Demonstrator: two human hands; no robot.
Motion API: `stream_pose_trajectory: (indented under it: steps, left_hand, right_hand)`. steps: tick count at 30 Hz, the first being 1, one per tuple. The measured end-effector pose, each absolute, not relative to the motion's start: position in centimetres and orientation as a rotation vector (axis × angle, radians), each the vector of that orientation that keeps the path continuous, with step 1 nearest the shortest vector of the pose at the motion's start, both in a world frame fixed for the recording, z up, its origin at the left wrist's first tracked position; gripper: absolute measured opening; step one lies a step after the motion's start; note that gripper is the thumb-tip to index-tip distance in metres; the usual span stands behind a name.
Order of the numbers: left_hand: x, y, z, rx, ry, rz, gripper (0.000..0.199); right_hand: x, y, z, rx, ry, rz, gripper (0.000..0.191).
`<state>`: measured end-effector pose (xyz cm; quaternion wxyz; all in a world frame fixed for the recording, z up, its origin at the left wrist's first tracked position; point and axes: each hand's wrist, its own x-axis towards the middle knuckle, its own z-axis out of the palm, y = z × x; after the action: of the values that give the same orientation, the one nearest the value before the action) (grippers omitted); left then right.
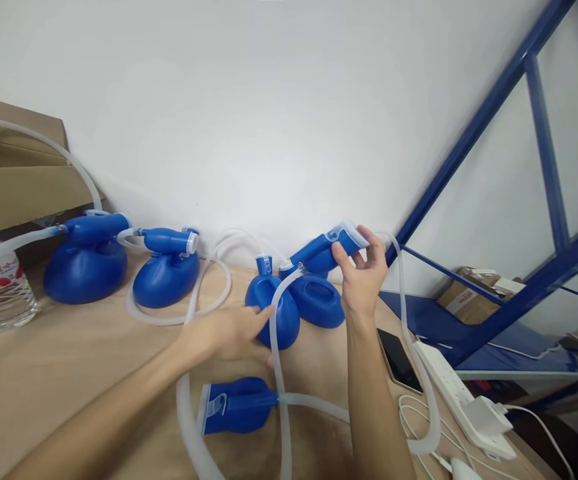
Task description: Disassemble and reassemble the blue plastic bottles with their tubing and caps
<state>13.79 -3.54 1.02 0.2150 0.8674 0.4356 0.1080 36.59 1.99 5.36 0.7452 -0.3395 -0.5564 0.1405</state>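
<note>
My right hand [361, 277] is closed round the wide end of a blue urinal head [313, 253], which has a clear rim and tilts up to the right. A pale hose [276, 333] runs from its narrow end down toward me. My left hand [233, 333] reaches in with fingers apart beside a rounded blue urinal bottle [287, 327] with a short neck. Its fingertips lie close to the hose; whether they touch it I cannot tell. Behind stands a second blue bottle [321, 303]. Another blue urinal head [241, 407] lies on the table below my left hand, joined to a hose.
Two blue bottles with heads and hoses, one farther left [86, 267] and one nearer [166, 277], stand along the wall. A water bottle [1, 287] and cardboard box [23, 193] are at left. Right are a phone [399, 360], power strip [463, 400], cables and blue metal frame [489, 107].
</note>
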Motion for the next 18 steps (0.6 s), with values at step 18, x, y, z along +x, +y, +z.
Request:
stream_pose_trajectory:
  steps: [18]
  left_hand:
    - [9.0,-1.7,3.9,2.825,1.168,0.949,0.063]
  right_hand:
    - [34.8,-1.5,2.8,-0.649,-2.137,-0.328,0.043]
